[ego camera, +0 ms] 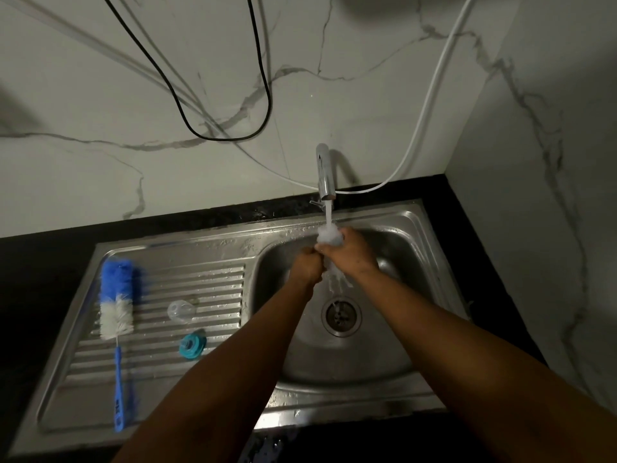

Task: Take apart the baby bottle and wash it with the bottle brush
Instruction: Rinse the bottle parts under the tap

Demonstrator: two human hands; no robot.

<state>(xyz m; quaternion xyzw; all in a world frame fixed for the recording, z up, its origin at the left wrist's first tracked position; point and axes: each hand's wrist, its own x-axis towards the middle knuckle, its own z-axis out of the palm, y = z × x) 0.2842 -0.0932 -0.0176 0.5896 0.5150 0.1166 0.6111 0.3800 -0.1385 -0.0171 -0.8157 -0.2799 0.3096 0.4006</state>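
- Along the near edge of the steel sink unit (334, 406), two bare forearms reach in from the bottom of the frame toward the basin on its right side.
- On the ribbed drainboard (200, 289) at left lies the bottle brush (117, 315), untouched. Its blue handle points to the near-left corner and its blue-and-white bristle head to the far-left corner.
- Toward the drainboard's right edge rests a teal screw ring (191, 345). A clear domed piece (181, 310) sits just beyond it, apart from it; nipple or cap, the view does not tell.
- At the middle of the basin floor, the drain (341, 316) catches water running down from the hands.
- Over the far half of the basin, the left hand (309, 262) is curled into a fist, pressed against the right. Whether it grips anything cannot be told.
- Beside it, the right hand (350, 252) wraps its fingers around the clear bottle (330, 236), whose upper end rises above the knuckles.
- At the far edge of the sink unit, the chrome tap (325, 175) pours a stream straight onto the bottle's top.
- Behind the tap, a black countertop (467, 202) borders the sink.
- Farther back, a black cable (267, 95) and a white hose (430, 95) hang across the marbled wall (100, 95).
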